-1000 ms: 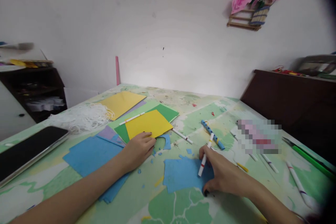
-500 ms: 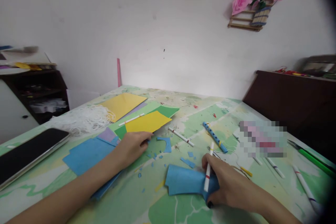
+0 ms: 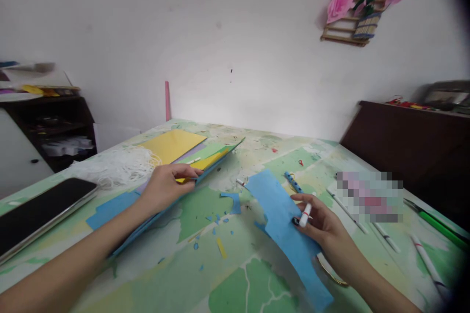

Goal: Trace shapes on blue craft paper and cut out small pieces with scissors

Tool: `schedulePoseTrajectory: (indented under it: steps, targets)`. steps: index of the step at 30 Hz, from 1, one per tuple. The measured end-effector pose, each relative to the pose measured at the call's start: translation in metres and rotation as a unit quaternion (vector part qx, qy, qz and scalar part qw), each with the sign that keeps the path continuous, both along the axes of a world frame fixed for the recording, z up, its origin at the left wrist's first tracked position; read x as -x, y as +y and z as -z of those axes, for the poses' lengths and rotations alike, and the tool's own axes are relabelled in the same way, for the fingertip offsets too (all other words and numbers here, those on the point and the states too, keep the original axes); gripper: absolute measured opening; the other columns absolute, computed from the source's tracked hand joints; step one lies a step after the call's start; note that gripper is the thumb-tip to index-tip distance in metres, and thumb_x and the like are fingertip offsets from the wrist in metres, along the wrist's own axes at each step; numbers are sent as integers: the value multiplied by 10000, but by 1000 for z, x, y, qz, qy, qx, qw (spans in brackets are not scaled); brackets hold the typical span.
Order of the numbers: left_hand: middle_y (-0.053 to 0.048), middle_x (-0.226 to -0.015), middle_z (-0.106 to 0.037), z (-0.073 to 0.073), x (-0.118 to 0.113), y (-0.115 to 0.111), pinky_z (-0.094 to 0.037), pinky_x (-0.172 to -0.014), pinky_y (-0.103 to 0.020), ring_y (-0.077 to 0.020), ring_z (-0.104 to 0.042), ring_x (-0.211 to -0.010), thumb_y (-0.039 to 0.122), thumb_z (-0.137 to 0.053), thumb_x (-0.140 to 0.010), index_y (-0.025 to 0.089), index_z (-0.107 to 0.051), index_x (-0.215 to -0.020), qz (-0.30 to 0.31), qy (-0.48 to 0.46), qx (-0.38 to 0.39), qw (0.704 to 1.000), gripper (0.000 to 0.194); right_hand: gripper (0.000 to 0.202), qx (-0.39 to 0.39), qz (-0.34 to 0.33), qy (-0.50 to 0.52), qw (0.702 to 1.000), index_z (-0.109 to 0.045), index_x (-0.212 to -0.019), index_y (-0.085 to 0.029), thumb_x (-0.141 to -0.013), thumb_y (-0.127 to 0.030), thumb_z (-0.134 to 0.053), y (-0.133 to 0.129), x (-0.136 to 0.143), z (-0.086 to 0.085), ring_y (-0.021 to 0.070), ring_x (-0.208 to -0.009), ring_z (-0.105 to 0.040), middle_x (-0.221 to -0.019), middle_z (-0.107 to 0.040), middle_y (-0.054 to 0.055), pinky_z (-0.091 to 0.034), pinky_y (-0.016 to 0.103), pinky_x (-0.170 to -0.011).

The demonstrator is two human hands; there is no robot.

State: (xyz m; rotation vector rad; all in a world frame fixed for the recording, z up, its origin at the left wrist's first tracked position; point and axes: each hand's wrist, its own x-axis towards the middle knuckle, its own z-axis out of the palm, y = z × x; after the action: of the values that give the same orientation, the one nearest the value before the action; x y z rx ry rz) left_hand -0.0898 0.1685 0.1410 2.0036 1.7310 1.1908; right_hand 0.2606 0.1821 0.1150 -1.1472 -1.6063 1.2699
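My left hand (image 3: pixel 174 181) grips the near edge of a stack of coloured sheets, with yellow (image 3: pixel 209 160) and green on top and blue beneath, and that edge is lifted and tilted. Between the fingers of my right hand (image 3: pixel 319 220) are a cut blue piece (image 3: pixel 282 225), raised at a slant, and a white marker (image 3: pixel 305 215) with a red band. Small blue scraps (image 3: pixel 216 220) and a curved blue offcut (image 3: pixel 233 202) lie between my hands.
At the left are a black phone (image 3: pixel 47 215) and white string (image 3: pixel 117 166). A blue flute-like tube (image 3: pixel 293 182), several white markers, a blurred pink item (image 3: pixel 370 195) and a green-handled tool (image 3: pixel 440 229) lie right. A yellow sheet (image 3: pixel 172 144) lies at the back.
My left hand has taken hold of the sheet stack and raised its near edge. My right hand has lifted and turned the blue piece, keeping the marker.
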Motion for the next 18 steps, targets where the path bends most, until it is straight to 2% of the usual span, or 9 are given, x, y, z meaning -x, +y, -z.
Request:
schedulePoseTrajectory:
  steps: [1,3,5,7,11,14,16,18]
  targets:
    - [-40,-948,-719,5,-6,-2,-548,-757,-301,-202,-673,-881,170,-559,-707,181,-646,-757,14,19,5,1000,101,429,4,28,15,999,-430,-1134,-247,-761,-364,-606,2,3,4,129,-677,-497,-802,-478,-20,-389,221,-559]
    - [-32,-955,-716,18,-19,-6,-541,-762,-308,-198,-674,-871,110,-523,-719,188,-629,-760,54,144,6,988,137,434,-2,55,17,998,-439,-1111,-227,-739,-364,-616,7,9,13,129,-663,-509,-811,-484,-12,-392,222,-546]
    - [-43,-938,-713,33,-33,-10,-529,-810,-338,-214,-660,-930,62,-495,-748,185,-622,-803,91,266,-10,960,185,410,-23,49,9,998,-451,-1063,-219,-708,-319,-632,11,14,23,136,-694,-543,-910,-497,12,-409,229,-555]
    - [-72,-952,-707,46,-42,-13,-513,-866,-385,-255,-596,-1078,39,-461,-800,163,-615,-837,111,349,-44,929,201,380,-36,41,8,998,-453,-1042,-224,-707,-283,-623,13,19,31,134,-706,-566,-988,-485,26,-416,231,-557]
    - [-67,-964,-700,60,-49,-15,-524,-870,-380,-241,-607,-1061,42,-456,-833,160,-611,-837,119,377,-107,912,195,357,-47,14,12,999,-431,-1067,-241,-742,-249,-578,9,30,35,136,-695,-588,-972,-495,18,-424,230,-537]
    - [-60,-905,-703,62,-50,-14,-538,-846,-357,-217,-628,-1017,57,-437,-848,175,-608,-861,105,366,-146,913,208,292,-90,3,-47,995,-439,-1066,-232,-785,-224,-522,5,37,34,174,-821,-613,-1027,-540,46,-475,291,-676]
    - [-67,-889,-702,62,-51,-14,-551,-814,-358,-220,-643,-973,70,-419,-855,167,-605,-887,96,352,-167,916,212,273,-126,7,-102,987,-450,-1057,-227,-793,-220,-520,4,37,33,202,-919,-600,-1083,-567,69,-463,336,-767]
    - [-84,-926,-696,59,-55,-15,-554,-807,-358,-218,-650,-937,83,-409,-861,150,-596,-932,98,329,-199,918,211,163,-175,36,-134,975,-481,-937,-217,-789,-238,-547,3,35,31,224,-971,-578,-1096,-596,81,-433,356,-806]
